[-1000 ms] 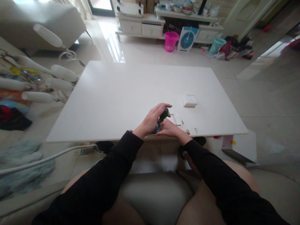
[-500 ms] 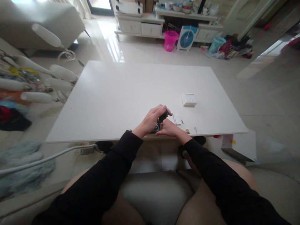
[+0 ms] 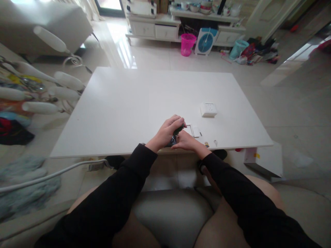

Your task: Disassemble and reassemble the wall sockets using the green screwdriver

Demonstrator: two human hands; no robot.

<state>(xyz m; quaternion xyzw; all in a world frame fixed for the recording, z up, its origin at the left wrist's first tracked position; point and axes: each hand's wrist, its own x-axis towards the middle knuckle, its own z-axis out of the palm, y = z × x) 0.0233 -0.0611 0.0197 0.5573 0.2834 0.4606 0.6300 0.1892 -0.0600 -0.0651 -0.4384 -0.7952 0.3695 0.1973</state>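
Observation:
Near the front edge of the white table (image 3: 134, 110), my left hand (image 3: 165, 131) is closed from above around a dark, thick-handled tool (image 3: 179, 129). Its tip is hidden between the hands. Close against it on the right, my right hand (image 3: 185, 140) is bent round something low at the table edge, its thumb pointing left. A dark, shiny piece (image 3: 173, 140) shows below, between the two hands; its kind is unclear. Just beyond the right hand lie a white square frame (image 3: 190, 130) and a small white plate (image 3: 196, 132).
A white socket box (image 3: 209, 109) stands farther back on the right. Small brownish parts (image 3: 206, 144) and a small clear piece (image 3: 215, 142) lie by the front edge. White lamp arms (image 3: 68, 80) rise beside the table's left side. A white cable (image 3: 64, 168) runs below it.
My left hand has turned slightly over the dark tool, its fingers now covering more of the handle. More of the white frame shows. My right hand has hardly moved.

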